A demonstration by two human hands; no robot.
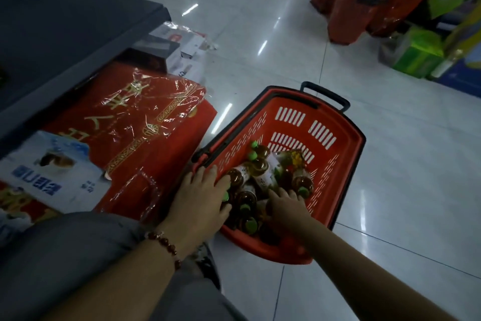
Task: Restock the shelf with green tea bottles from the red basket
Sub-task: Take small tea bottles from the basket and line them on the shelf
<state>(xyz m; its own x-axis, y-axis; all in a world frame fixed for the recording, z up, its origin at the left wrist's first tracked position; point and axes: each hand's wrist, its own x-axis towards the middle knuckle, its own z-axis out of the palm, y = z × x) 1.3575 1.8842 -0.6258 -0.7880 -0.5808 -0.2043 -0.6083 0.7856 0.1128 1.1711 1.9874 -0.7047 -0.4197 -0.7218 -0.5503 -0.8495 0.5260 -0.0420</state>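
My left hand (201,197) reaches over the near left rim of the red basket (346,149), fingers curled onto a bottle there. My right hand (285,207) grips another just beside it. Beyond my fingers lie the green tea bottles (260,164), heaped on their sides: amber liquid, green caps, pale labels. The basket sits on the tiled floor (390,190).

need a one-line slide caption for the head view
Both hands, left hand and right hand, reach into the red basket among green tea bottles on the shop floor.
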